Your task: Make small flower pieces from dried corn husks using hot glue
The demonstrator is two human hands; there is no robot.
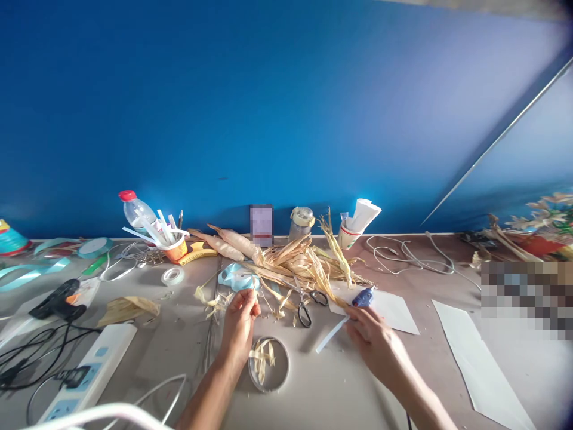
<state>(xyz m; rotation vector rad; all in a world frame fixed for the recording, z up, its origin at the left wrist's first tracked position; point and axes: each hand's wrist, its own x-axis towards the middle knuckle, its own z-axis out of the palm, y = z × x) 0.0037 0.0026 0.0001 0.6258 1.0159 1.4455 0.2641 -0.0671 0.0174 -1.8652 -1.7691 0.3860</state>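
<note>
My left hand [240,322] is closed in a pinch on a thin strip of dried corn husk [255,294], held above a round metal lid [268,364] with husk scraps in it. My right hand [373,335] grips a blue hot glue gun [363,297] with a white glue stick [332,334] sticking out of its back. A pile of dried corn husks [304,266] lies just beyond both hands. Black-handled scissors [308,304] rest between the hands, and a light blue ribbon roll [237,278] sits beside the left hand.
A white power strip [89,373] and a black glue gun [58,301] lie at the left. A cup of glue sticks [172,245], a water bottle [136,212], a tape roll [173,276], a jar [301,222] and a paper cup [351,233] stand along the blue wall. White paper sheets [474,358] lie at the right.
</note>
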